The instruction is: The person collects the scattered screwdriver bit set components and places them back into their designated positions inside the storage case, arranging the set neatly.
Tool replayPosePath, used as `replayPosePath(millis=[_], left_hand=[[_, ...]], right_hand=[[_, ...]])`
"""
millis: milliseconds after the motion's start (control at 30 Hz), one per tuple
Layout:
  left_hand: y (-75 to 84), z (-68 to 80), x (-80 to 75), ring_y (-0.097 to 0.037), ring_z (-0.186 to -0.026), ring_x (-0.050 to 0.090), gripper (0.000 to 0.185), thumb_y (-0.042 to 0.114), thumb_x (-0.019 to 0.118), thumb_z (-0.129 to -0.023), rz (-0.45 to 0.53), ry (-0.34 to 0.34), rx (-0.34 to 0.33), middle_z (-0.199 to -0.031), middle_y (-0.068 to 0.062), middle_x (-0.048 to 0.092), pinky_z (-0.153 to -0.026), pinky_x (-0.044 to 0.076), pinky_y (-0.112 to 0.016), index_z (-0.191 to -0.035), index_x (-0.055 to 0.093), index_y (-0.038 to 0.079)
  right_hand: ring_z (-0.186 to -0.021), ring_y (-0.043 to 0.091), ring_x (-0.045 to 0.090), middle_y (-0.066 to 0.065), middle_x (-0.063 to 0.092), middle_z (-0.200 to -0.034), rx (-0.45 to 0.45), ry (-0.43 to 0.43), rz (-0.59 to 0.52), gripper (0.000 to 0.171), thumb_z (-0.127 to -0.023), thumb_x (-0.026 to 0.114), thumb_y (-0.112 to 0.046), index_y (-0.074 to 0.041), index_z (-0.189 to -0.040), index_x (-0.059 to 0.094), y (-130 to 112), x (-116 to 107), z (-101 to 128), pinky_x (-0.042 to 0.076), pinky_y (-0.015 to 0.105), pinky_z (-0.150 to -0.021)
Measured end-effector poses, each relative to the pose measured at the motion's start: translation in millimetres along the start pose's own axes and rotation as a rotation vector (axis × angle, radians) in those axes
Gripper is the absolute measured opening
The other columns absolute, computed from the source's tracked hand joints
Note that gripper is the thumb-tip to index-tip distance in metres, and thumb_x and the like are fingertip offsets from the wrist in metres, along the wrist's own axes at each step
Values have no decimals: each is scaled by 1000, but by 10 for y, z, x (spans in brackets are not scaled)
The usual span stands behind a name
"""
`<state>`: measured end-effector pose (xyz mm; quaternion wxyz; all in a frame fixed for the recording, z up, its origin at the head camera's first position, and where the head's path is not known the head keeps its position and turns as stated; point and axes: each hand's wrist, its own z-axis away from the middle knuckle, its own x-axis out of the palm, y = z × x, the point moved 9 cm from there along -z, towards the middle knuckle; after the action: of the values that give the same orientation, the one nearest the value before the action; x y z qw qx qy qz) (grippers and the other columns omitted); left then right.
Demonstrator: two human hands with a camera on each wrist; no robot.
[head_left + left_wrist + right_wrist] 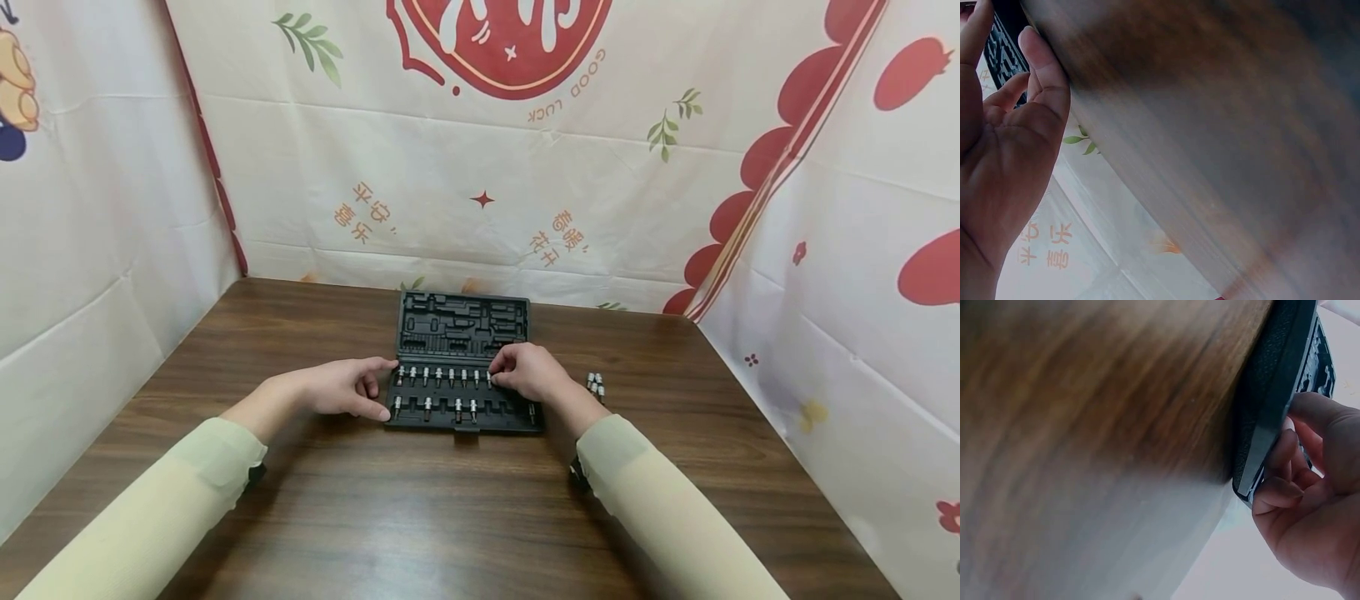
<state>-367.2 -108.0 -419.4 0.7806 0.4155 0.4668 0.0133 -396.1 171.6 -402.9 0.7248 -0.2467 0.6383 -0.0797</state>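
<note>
- The black plastic tool case (463, 360) lay open and flat on the brown wooden table (375, 517), near the middle of it and toward the back wall.
- Its far half was a moulded tray of bare, irregular recesses, all black; its near half held two rows of slots.
- In the upper row stood a line of small silver-tipped bits (438, 376), evenly spaced; the lower row held four more, with gaps between and to the right of them.
- A small latch tab jutted from the middle of the case's near edge.
- The left hand (347, 387) rested at the case's left edge, its forefinger stretched out to the upper-row end and its thumb against the near corner; the fingers lay relaxed and gripped nothing.
- In the left wrist view the fingers (1044, 62) were straight beside the case's dark edge.
- The right hand (528, 372) lay over the right end of the upper row, fingers curled, fingertips pinching a bit at that end.
- The right wrist view showed those curled fingers (1279, 490) pressed against the case's rim (1272, 419).
- A few loose bits (596, 385) lay on the table just right of the case, beside the right wrist.
- Both arms wore pale green sleeves (660, 508).
- Printed cloth (480, 167) with red shapes and green leaves hung behind and at both sides.
</note>
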Motion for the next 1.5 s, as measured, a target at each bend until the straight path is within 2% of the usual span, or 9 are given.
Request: replayPosePath(millis=[233, 500, 667, 967, 1200, 1500], left_hand=[[20, 25, 3, -18, -93, 61, 94, 37, 85, -98, 5, -1, 2, -115, -10, 64, -85, 51, -36, -170, 35, 5], [15, 24, 1, -17, -93, 61, 94, 37, 85, -98, 7, 1, 0, -114, -10, 64, -85, 51, -36, -170, 35, 5], [0, 14, 10, -17, -92, 62, 94, 36, 86, -98, 17, 6, 6, -114, -11, 64, -84, 52, -35, -170, 35, 4], [-5, 15, -5, -18, -94, 62, 95, 38, 86, -97, 4, 6, 3, -115, -10, 65, -85, 52, -35, -170, 36, 5], [6, 4, -9, -18, -95, 62, 94, 37, 85, -98, -3, 6, 13, -115, -11, 65, -86, 52, -36, -170, 36, 3], [-7, 22, -11, -18, -95, 61, 94, 39, 85, -98, 8, 2, 0, -116, -11, 65, -86, 51, -36, -170, 36, 5]], right_hand=[[-86, 17, 63, 1, 72, -98, 0, 5, 10, 7, -105, 77, -23, -18, -109, 79, -8, -2, 26, 53, 40, -84], [-85, 20, 62, 3, 71, -101, -4, 50, -86, 16, -107, 73, -28, -17, -117, 77, 33, -110, 95, 52, 38, -78], [-88, 20, 63, 4, 72, -104, -15, 82, -128, 17, -109, 69, -28, -17, -120, 77, 110, -207, 160, 53, 38, -79], [-95, 23, 64, 6, 74, -110, 2, 130, -183, 22, -110, 69, -31, -16, -124, 76, 355, -384, 321, 53, 38, -80], [-98, 24, 64, 9, 74, -114, 10, 143, -225, 29, -111, 67, -30, -9, -130, 75, 548, -499, 464, 52, 39, -83], [-95, 24, 61, 14, 74, -114, 17, 156, -201, 29, -111, 67, -30, -8, -128, 75, 786, -649, 642, 52, 37, -82]])
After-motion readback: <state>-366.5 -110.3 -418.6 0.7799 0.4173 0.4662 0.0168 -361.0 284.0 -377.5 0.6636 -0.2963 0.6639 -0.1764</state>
